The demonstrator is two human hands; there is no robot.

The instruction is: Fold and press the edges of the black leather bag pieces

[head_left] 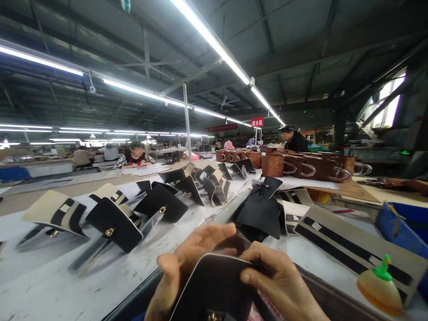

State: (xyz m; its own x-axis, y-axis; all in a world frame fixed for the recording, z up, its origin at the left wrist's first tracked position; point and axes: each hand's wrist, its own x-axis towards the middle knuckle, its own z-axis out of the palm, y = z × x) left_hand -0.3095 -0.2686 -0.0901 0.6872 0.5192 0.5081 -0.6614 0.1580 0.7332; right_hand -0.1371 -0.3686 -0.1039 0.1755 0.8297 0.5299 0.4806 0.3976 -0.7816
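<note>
Both my hands hold one black leather flap piece (214, 285) with a rounded top edge and a metal clasp near the bottom of the view. My left hand (187, 263) grips its left edge, fingers curled over the top. My right hand (281, 281) pinches its right upper corner between thumb and fingers. Just beyond my hands lies a pile of black flap pieces (261, 214).
Rows of folded black flaps with gold clasps (113, 223) stand along the white table (50, 276) on the left. An amber glue bottle with a green cap (379, 285) sits at right beside striped cream panels (351, 249). Brown bags (301, 167) and seated workers (133, 156) are farther back.
</note>
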